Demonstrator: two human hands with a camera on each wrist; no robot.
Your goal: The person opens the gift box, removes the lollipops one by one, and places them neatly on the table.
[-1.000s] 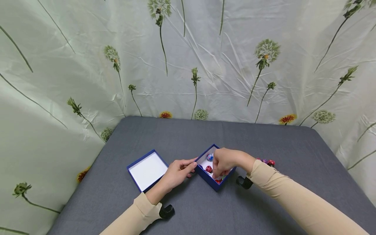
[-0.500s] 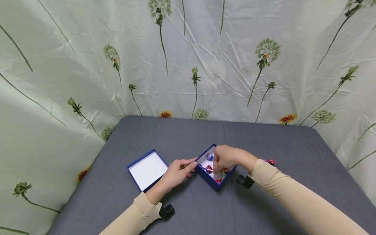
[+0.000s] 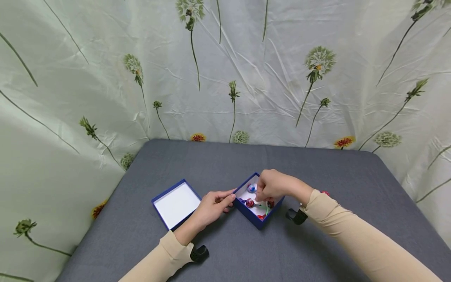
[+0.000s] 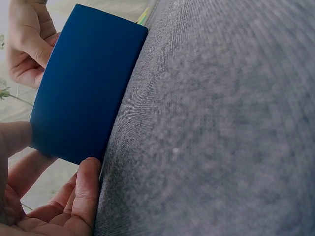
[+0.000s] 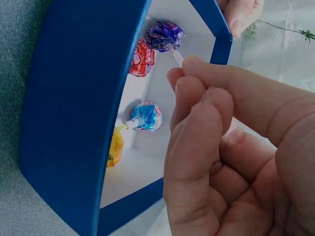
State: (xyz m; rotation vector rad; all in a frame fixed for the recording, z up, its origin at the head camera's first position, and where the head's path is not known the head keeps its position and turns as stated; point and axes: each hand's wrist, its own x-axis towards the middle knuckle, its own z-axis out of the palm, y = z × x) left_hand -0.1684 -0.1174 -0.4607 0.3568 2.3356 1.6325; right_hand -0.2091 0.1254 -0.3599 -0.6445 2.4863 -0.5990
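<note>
The blue box (image 3: 248,214) stood on the grey desk (image 3: 229,250), its white inside facing up, with several wrapped lollipops in it. The person's left hand (image 3: 210,206) held the box lightly at its left corner, the thumb near the rim and the fingers reaching round to the walls. The right hand (image 3: 269,186) was over the box with its fingers curled in; the thumb and forefinger were drawn together and appeared to pinch the white stick (image 5: 177,57) of a purple lollipop (image 5: 165,36). A red lollipop (image 5: 142,59) lay beside the purple one, with a blue lollipop (image 5: 147,117) and a yellow lollipop (image 5: 115,149) farther along. A shallow lid (image 3: 177,204) lay to the left of the box, white side up.

The lollipop was probably very light, its head hard, its wrapper thin and a little slippery. The stick, slim and likely stiff, offered the surest hold, though a smooth, narrow shaft might roll between the fingertips. The box looked like stiff card, light enough to slide when nudged, so its corner was a sensible place to steady it.
</note>
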